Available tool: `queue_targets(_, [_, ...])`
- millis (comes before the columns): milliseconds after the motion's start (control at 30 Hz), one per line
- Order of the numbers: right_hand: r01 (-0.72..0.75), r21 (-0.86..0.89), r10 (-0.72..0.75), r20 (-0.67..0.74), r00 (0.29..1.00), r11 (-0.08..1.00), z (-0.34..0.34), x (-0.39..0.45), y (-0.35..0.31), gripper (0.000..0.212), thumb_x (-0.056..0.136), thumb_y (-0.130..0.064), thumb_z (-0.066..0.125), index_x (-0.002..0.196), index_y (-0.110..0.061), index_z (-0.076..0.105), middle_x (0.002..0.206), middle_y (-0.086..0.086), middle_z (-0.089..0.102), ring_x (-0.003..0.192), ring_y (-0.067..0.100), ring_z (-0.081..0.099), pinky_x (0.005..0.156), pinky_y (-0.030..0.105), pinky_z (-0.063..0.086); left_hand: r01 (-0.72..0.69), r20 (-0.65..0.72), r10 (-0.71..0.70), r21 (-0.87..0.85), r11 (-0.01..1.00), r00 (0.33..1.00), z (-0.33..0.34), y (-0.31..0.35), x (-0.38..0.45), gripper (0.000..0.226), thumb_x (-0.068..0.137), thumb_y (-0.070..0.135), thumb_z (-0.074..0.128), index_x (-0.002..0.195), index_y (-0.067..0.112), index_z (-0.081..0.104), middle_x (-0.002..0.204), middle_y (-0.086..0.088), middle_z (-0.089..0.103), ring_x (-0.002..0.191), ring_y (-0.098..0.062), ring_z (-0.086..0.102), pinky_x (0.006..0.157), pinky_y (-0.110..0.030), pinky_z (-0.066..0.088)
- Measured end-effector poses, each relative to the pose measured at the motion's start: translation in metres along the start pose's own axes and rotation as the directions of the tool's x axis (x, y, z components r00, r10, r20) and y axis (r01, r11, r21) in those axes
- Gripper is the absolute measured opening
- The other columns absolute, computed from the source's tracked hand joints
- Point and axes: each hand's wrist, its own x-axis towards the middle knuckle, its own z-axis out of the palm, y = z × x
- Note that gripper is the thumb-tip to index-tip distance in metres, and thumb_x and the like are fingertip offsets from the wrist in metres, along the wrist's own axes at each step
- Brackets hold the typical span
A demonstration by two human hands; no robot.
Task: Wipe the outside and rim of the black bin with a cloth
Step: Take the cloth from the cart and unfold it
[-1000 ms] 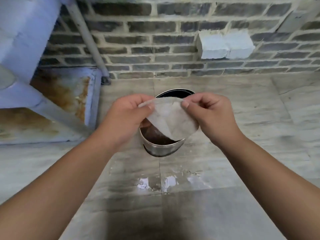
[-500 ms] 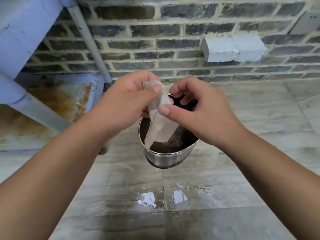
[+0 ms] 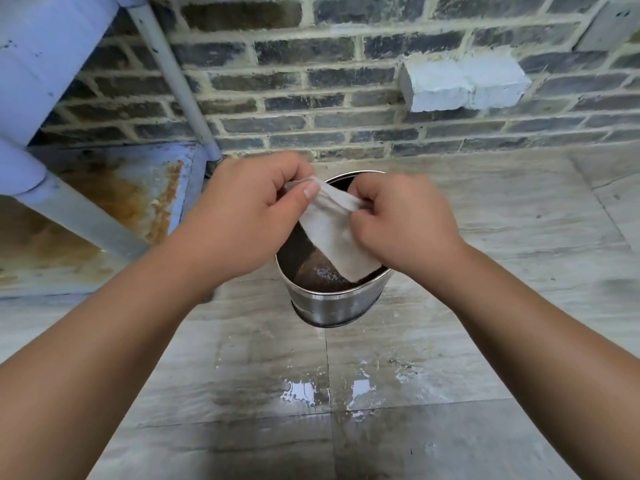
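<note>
Bin (image 3: 334, 301): round, shiny metal wall, dark inside with some wet residue at the bottom; stands on the tiled floor (image 3: 450, 427) near the brick wall (image 3: 329, 109), directly below both hands.
Cloth (image 3: 334, 233): pale, thin, hanging over the bin's mouth, clear of the rim.
Left hand (image 3: 242, 216): pinching the cloth's upper corner between thumb and forefinger.
Right hand (image 3: 398, 220): closed on the cloth's opposite edge.
Puddles (image 3: 301, 393): on the floor in front of the bin.
Advice: fold the cloth into a firm pad first; steady the bin with one hand; run the pad right round the rim, then down the outer wall.
</note>
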Motion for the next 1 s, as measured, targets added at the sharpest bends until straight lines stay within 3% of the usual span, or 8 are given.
queue_targets(167, [-0.033,0.047,0.027,0.115,0.993,0.998,-0.004,0.006,0.009,0.021,0.069,-0.011,0.054,0.057,-0.027,0.047,0.054,-0.005,0.051,0.058,0.018,0.051,0.047,0.027,0.033,0.145,0.018,-0.147,-0.332,0.932,0.989,-0.01,-0.012,0.0,0.02,0.089,0.032,0.052,0.081,0.016,0.059,0.076,-0.021,0.062,0.073,-0.037,0.059,0.074,-0.049,0.056])
queue_targets(267, [-0.094,0.384,0.029,0.172,0.985,0.919,-0.007,0.008,0.012,0.008,0.071,-0.009,0.054,0.064,-0.013,0.056,0.05,-0.008,0.05,0.049,0.012,0.046,0.05,0.027,0.034,0.183,0.023,-0.196,-0.483,0.856,0.98,-0.009,-0.017,-0.002,0.019,0.088,0.03,0.05,0.079,0.015,0.057,0.068,0.001,0.063,0.064,-0.012,0.06,0.062,-0.032,0.056])
queue_targets(400, [-0.175,0.915,-0.056,0.209,0.976,0.363,-0.018,0.005,0.018,0.019,0.07,-0.007,0.055,0.079,-0.014,0.07,0.066,-0.001,0.065,0.063,0.017,0.06,0.06,0.028,0.047,0.21,0.028,-0.25,-0.637,0.742,0.968,-0.008,-0.022,-0.002,0.018,0.091,0.028,0.048,0.078,0.024,0.058,0.061,0.009,0.066,0.055,-0.006,0.063,0.054,-0.023,0.054])
queue_targets(467, [-0.264,0.962,-0.169,0.273,0.947,0.075,-0.022,0.003,0.024,0.039,0.072,-0.005,0.058,0.108,0.007,0.063,0.088,0.016,0.069,0.084,0.029,0.066,0.078,0.036,0.054,0.219,0.08,-0.235,-0.721,0.658,0.969,-0.005,-0.02,-0.003,0.02,0.091,0.028,0.048,0.076,0.025,0.061,0.064,0.004,0.067,0.057,-0.012,0.064,0.055,-0.028,0.056])
queue_targets(600, [-0.418,0.894,-0.377,0.334,0.864,-0.164,-0.013,-0.001,0.035,0.055,0.068,-0.022,0.082,0.114,0.001,0.063,0.103,0.017,0.072,0.097,0.03,0.069,0.09,0.042,0.056,0.215,0.101,-0.244,-0.835,0.507,0.965,0.006,-0.015,-0.004,0.024,0.091,0.029,0.047,0.073,0.027,0.062,0.067,0.001,0.064,0.058,-0.014,0.061,0.053,-0.031,0.053])
queue_targets(767, [-0.57,0.808,-0.442,0.461,0.769,-0.148,0.011,-0.009,0.032,0.079,0.068,-0.024,0.085,0.132,0.006,0.05,0.111,0.016,0.07,0.103,0.028,0.067,0.095,0.04,0.053,0.276,0.151,-0.289,-0.84,0.466,0.945,0.017,-0.015,-0.008,0.023,0.092,0.032,0.045,0.074,0.026,0.058,0.058,0.005,0.06,0.046,-0.011,0.055,0.043,-0.024,0.046])
queue_targets(867, [-0.654,0.745,-0.453,0.543,0.707,-0.13,0.016,-0.013,0.031,0.06,0.072,-0.029,0.081,0.122,-0.001,0.063,0.105,0.013,0.073,0.098,0.024,0.07,0.09,0.034,0.056,0.27,0.149,-0.286,-0.85,0.452,0.947,0.021,-0.017,-0.011,0.025,0.093,0.03,0.044,0.073,0.028,0.059,0.055,0.008,0.057,0.043,-0.009,0.052,0.04,-0.02,0.042])
queue_targets(1000, [-0.64,0.755,-0.425,0.538,0.728,-0.142,0.015,-0.014,0.033,0.044,0.07,-0.021,0.08,0.108,-0.001,0.071,0.095,0.013,0.076,0.089,0.023,0.073,0.082,0.033,0.059,0.29,0.234,-0.248,-0.932,0.217,0.94,0.022,-0.025,-0.01,0.024,0.094,0.024,0.045,0.077,0.024,0.063,0.065,0.004,0.062,0.054,-0.01,0.059,0.048,-0.021,0.047])
